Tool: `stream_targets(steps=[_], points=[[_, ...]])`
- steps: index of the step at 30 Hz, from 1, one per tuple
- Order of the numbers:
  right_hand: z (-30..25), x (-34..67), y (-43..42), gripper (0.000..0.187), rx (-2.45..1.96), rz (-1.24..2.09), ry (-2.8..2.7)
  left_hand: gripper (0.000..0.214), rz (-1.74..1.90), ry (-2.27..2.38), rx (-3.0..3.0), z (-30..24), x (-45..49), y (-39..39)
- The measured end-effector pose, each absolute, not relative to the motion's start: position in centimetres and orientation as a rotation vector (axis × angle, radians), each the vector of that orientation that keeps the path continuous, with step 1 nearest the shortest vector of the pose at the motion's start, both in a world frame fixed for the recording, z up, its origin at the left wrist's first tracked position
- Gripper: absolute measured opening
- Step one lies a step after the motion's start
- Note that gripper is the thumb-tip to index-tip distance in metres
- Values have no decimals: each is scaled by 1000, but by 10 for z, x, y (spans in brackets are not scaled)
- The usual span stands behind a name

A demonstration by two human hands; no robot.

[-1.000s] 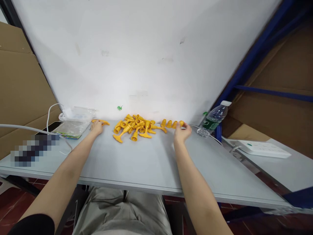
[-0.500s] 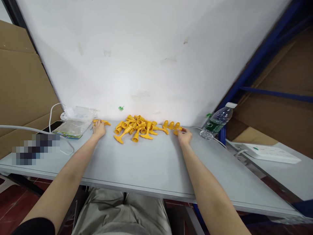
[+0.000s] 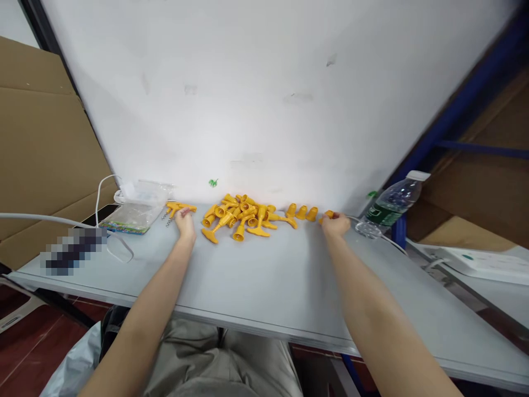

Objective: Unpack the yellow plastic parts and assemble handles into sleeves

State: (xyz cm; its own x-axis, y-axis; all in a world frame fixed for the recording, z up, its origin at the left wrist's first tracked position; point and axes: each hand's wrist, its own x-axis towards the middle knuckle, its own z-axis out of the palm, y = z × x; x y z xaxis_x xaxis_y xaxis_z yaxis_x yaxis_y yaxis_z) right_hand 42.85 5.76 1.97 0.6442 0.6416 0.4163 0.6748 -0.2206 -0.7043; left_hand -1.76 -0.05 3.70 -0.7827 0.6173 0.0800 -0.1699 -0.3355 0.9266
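Your right hand pinches a yellow cap, partly covered by your fingers, just right of the cap row. Your left hand overlaps the yellow handles; its grip cannot be determined. Overlap obscures the pile's inner pieces.

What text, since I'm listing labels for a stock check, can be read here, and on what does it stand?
None can be read for certain.
Bottle label: pale lettering on green, too small to read.
Packet: colourful print, too small to read.
Green wall mark: no clear letter.
Yellow plastic pieces: no lettering visible.
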Motion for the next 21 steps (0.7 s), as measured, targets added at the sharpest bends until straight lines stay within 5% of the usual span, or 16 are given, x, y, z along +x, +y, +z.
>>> stream_targets(steps=[21], points=[[26,412,56,20,-1903,194,-823,20,2088,1460,802,29,-11,-9]])
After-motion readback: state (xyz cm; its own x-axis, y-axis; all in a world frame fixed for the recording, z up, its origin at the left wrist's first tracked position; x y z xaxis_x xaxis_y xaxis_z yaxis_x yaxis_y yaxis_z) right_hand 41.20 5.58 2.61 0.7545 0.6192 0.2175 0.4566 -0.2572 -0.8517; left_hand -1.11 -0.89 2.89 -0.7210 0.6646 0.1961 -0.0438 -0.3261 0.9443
